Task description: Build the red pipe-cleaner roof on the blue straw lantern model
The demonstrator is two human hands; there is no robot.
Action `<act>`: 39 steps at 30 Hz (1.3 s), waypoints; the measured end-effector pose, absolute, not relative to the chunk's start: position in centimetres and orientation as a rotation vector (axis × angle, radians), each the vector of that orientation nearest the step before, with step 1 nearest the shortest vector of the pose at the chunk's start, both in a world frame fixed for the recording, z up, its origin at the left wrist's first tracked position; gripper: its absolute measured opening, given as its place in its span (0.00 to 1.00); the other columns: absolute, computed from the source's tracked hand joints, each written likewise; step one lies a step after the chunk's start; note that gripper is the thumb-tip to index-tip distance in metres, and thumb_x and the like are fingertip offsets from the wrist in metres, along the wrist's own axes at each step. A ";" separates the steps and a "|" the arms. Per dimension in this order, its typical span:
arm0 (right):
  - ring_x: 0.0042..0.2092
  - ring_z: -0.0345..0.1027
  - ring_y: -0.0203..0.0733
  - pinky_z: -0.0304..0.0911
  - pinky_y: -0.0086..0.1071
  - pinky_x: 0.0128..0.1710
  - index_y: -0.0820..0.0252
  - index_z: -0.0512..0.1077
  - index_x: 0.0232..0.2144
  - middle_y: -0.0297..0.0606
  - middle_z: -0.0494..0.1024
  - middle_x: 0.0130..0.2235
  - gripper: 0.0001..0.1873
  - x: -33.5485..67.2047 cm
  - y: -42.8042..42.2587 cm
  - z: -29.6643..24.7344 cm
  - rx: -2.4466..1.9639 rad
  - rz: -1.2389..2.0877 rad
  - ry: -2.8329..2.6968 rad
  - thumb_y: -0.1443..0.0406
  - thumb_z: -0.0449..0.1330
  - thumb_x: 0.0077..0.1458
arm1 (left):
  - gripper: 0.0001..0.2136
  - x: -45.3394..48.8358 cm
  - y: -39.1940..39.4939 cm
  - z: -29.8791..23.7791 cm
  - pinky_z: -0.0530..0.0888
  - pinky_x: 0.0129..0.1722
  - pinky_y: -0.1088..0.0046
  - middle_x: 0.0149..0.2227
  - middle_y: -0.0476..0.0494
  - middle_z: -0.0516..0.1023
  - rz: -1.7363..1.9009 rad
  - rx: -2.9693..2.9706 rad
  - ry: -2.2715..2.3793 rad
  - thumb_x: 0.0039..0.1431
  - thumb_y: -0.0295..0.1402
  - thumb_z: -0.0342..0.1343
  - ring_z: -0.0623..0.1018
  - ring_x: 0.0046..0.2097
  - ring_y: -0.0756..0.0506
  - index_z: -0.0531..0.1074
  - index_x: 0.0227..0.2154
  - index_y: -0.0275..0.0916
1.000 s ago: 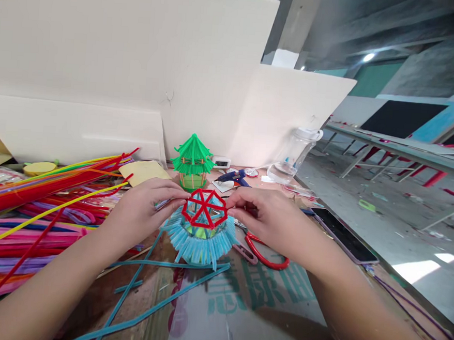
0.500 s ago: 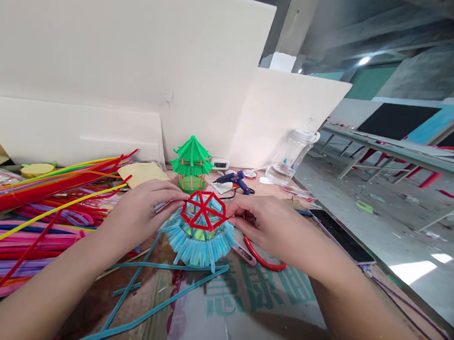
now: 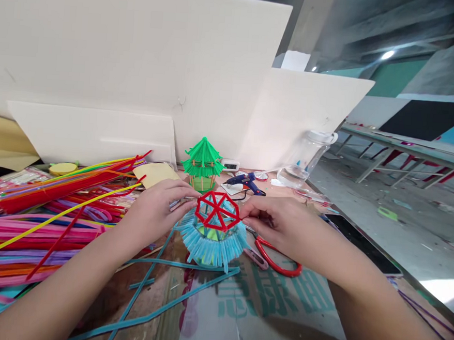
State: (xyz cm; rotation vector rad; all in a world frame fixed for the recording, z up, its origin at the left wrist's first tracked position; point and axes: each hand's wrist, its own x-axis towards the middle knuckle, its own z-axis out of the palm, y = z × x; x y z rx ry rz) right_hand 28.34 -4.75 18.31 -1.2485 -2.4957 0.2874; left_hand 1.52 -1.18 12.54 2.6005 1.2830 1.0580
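Observation:
Between both hands is a red spoked frame point(image 3: 217, 211), many-sided and made of pipe cleaners. My left hand point(image 3: 170, 203) pinches its left edge, and my right hand point(image 3: 272, 219) pinches the right edge. Directly under or behind it stands a blue pipe-cleaner pavilion point(image 3: 211, 249) with a fringed roof; whether the frame touches its top I cannot tell. Farther back is a green two-tiered pavilion point(image 3: 203, 160) with a pointed roof. Red-handled pliers or scissors point(image 3: 282, 267) lie beside my right hand, their working end partly hidden.
Bundles of coloured pipe cleaners point(image 3: 51, 230) cover the left side. Loose blue strips point(image 3: 162, 310) lie in front. A blue glue gun point(image 3: 245, 181), a clear water bottle point(image 3: 303, 157) and a phone point(image 3: 362, 244) are at the back and right. White boards point(image 3: 141, 55) stand behind.
The view has turned slightly left, so everything sits farther right. The red frame is tilted a little differently, still held by both hands.

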 end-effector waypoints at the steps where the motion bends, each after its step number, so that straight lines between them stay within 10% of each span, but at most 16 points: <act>1: 0.29 0.65 0.32 0.53 0.26 0.30 0.56 0.73 0.33 0.29 0.77 0.31 0.08 28.3 -4.8 18.4 -1.249 0.287 -2.496 0.71 0.55 0.59 | 0.11 1.6 -1.2 12.5 0.73 0.49 0.65 0.46 0.44 0.81 1.056 2.601 1.277 0.66 0.40 0.54 0.78 0.49 0.43 0.78 0.44 0.43; 39: 0.28 0.62 0.33 0.48 0.28 0.28 0.57 0.72 0.35 0.30 0.73 0.27 0.07 28.3 -4.8 18.2 -1.316 0.289 -2.499 0.69 0.54 0.60 | 0.11 1.4 -1.1 12.6 0.75 0.46 0.65 0.41 0.43 0.83 1.086 2.841 1.186 0.66 0.38 0.53 0.79 0.45 0.43 0.79 0.40 0.40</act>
